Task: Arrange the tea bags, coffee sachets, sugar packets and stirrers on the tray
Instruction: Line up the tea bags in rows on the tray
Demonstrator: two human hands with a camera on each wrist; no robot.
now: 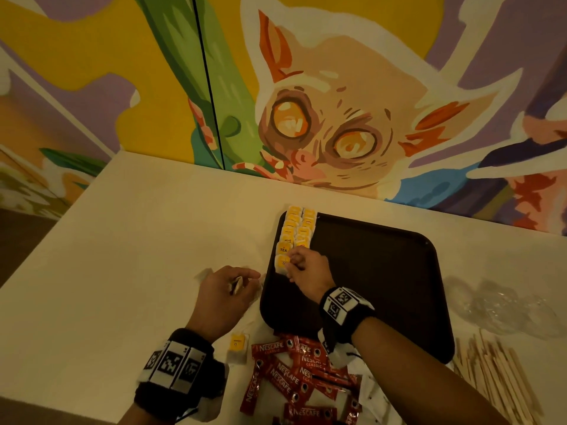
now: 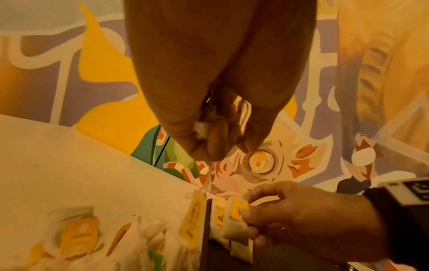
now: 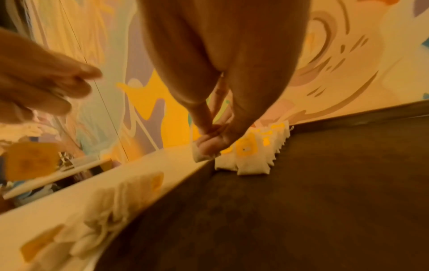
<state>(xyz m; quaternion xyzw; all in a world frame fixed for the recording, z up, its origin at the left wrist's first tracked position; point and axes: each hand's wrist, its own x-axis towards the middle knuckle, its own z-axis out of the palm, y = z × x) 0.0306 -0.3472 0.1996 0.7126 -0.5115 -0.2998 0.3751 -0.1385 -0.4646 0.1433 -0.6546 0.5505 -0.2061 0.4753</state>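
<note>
Tea bag in right hand: the right hand (image 1: 308,269) pinches a white tea bag with a yellow tag (image 1: 282,263) at the near end of the rows, on the tray's 9 o'clock edge.
Tea bag rows: two overlapping rows of tea bags (image 1: 297,230) run along the tray's left side, from about 9 o'clock up to its 11 o'clock corner.
Tray: a dark rounded tray (image 1: 380,271) lies on the bench (image 1: 138,240), its far edge near the wall.
Left hand: the left hand (image 1: 224,299) hovers just left of the tray at 9 o'clock, fingers curled round a tea bag (image 2: 201,128) whose yellow tag (image 2: 194,220) dangles on its string.
Loose tea bags: more tea bags (image 2: 76,236) lie on the bench under the left hand; one (image 1: 237,348) lies at the tray's 7 o'clock.
Coffee sachets: red Nescafe sachets (image 1: 294,375) are heaped at 6 o'clock, off the tray.
Stirrers: wooden stirrers (image 1: 494,372) lie at 4 o'clock on the bench.
Plastic wrap: clear crumpled plastic (image 1: 503,305) sits at 3 o'clock.
Wall: a painted mural (image 1: 322,118) stands behind.
</note>
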